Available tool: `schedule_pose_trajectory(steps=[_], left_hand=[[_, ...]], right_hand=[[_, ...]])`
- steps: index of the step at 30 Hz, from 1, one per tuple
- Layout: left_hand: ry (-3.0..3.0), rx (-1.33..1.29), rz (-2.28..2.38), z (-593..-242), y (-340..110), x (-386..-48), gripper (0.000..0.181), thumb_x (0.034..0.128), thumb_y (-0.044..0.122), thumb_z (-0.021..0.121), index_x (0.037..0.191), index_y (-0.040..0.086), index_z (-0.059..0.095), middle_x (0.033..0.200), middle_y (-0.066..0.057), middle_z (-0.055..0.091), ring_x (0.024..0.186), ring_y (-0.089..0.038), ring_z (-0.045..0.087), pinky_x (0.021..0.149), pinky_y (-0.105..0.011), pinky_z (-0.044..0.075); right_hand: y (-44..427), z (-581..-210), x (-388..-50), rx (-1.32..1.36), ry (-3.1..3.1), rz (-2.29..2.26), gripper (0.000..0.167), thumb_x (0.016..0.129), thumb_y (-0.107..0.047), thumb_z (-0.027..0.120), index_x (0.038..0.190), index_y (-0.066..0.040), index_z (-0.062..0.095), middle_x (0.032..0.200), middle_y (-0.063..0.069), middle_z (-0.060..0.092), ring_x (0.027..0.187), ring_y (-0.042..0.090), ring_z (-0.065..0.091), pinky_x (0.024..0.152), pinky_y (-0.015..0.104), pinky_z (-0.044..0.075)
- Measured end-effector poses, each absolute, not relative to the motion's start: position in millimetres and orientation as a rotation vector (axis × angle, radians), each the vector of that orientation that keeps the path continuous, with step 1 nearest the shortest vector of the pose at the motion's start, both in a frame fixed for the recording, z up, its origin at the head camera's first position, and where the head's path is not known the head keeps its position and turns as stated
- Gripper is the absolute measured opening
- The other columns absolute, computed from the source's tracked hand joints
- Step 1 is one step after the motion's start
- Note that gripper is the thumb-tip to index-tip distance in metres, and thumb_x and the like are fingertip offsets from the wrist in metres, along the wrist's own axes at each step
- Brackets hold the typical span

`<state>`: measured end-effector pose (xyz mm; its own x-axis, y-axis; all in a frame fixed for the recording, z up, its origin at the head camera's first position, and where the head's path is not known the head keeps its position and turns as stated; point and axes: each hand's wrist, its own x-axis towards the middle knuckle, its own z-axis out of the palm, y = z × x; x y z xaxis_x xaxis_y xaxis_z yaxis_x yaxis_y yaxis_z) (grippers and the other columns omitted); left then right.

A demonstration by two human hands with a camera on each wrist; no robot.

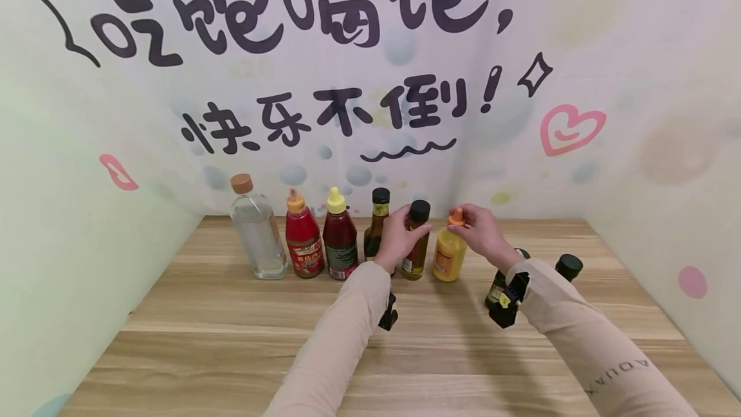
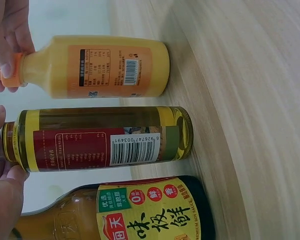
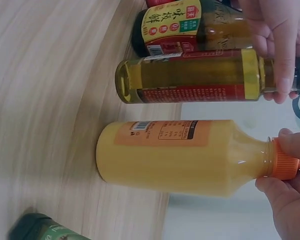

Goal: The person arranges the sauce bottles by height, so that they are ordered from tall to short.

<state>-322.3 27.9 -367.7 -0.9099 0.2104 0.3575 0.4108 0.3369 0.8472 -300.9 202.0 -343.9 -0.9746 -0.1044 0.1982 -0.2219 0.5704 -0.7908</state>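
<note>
My left hand [image 1: 398, 238] holds a bottle of golden oil [image 2: 95, 120] by its neck, just under the black cap. To its right, my right hand [image 1: 485, 234] pinches the orange cap [image 3: 285, 159] of a yellow squeeze bottle of sauce [image 3: 175, 160]. Both bottles stand upright on the wooden table, side by side with a small gap. On the other side of the oil, a soy sauce bottle [image 2: 150, 212] with a yellow label stands close by, partly hidden behind my left hand in the head view.
Further left in the row are a dark red squeeze bottle [image 1: 340, 243] with a yellow cap, a red sauce bottle [image 1: 303, 243] and a clear bottle [image 1: 257, 237]. Beside my right forearm, a dark-green-capped bottle [image 1: 570, 265] and another dark bottle [image 1: 494, 291] are partly covered. A printed cloth [image 1: 359, 172] hangs behind.
</note>
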Motion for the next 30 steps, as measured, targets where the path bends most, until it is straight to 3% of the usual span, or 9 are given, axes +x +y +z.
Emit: schedule_pose_trajectory(steps=[30], left_hand=[[-2.441,-0.576,-1.622,-366.2,27.8,-322.7,0.024,0.078,0.017,0.068,0.096,0.005,0.058,0.09,-0.006,0.064,0.083,-0.015,0.059,0.073,-0.025,0.048]], right_hand=[[204.5,-344.2,-302.4,0.264,-2.707,1.497,0.037,0.084,0.001,0.056,0.119,0.007,0.043,0.123,0.026,0.045,0.114,0.037,0.043,0.09,0.044,0.04]])
